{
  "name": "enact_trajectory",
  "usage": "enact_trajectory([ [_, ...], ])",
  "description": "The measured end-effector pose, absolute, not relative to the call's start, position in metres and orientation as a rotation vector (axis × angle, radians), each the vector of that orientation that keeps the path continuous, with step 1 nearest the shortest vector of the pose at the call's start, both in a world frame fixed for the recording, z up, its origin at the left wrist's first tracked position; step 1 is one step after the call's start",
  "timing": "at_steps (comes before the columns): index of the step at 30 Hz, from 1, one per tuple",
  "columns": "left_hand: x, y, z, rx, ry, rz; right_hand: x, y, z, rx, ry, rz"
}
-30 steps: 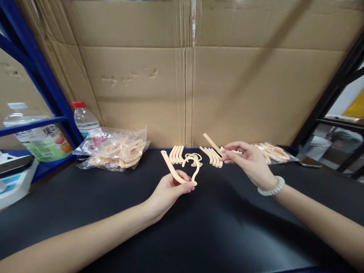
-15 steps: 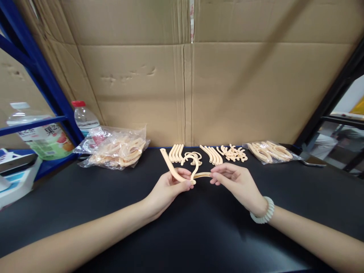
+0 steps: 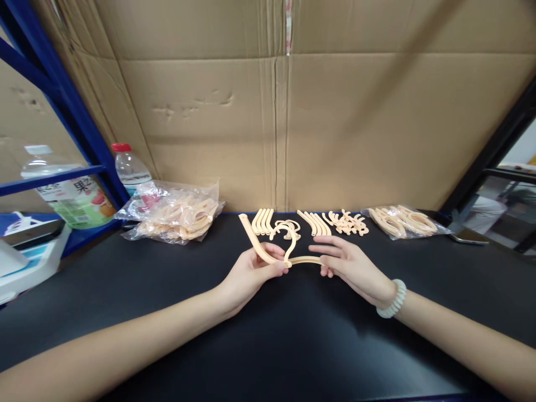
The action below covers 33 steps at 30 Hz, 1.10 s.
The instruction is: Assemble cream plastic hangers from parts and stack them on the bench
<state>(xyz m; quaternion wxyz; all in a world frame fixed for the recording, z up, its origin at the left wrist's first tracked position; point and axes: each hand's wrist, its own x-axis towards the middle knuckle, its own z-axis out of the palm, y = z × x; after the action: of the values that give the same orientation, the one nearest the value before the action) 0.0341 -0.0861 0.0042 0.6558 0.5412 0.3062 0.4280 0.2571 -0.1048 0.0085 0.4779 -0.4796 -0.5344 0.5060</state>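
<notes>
My left hand is closed around the joint of a folding clothes hanger in pale peach plastic. One curved arm of it points up to the left, the hook curls upward in the middle, and the other arm stretches right. At that right arm's end is my right hand, its thumb against the tip and its upper two fingers stretched out. Behind the hanger lie a row of curved hanger arms, a few loose hooks, a second row of arms and a pile of small hooks.
A clear bag of peach parts lies back left, another bag back right beside a phone. Bottles stand behind a blue frame. Cardboard walls off the rear of the black table.
The hanger's right arm has swung outward to the right along with my right hand. My right hand's upper fingers have spread from a pinch. The view has shifted slightly.
</notes>
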Motion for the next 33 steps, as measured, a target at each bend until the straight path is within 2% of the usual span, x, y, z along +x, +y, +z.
enact_trajectory([
  [3, 0.034, -0.086, 0.004, 1.245, 0.69, 0.968, 0.261, -0.106, 0.012, -1.223, -1.384, 1.371],
  [11, 0.032, -0.086, 0.004, 1.3, 0.668, 0.938, 0.268, -0.111, 0.016, -1.285, -1.623, 1.456],
  [16, 0.033, -0.087, 0.005, 1.267, 0.663, 0.939, 0.268, -0.109, 0.021, -1.336, -1.394, 1.552],
  [21, 0.032, -0.087, 0.004, 1.26, 0.647, 0.948, 0.272, -0.106, 0.021, -1.323, -1.179, 1.511],
  [28, 0.033, -0.086, 0.002, 1.268, 0.717, 0.958, 0.273, -0.101, 0.018, -1.18, -0.788, 1.623],
  [33, 0.034, -0.087, 0.004, 1.293, 0.717, 0.954, 0.263, -0.108, 0.011, -0.939, -0.918, 1.696],
])
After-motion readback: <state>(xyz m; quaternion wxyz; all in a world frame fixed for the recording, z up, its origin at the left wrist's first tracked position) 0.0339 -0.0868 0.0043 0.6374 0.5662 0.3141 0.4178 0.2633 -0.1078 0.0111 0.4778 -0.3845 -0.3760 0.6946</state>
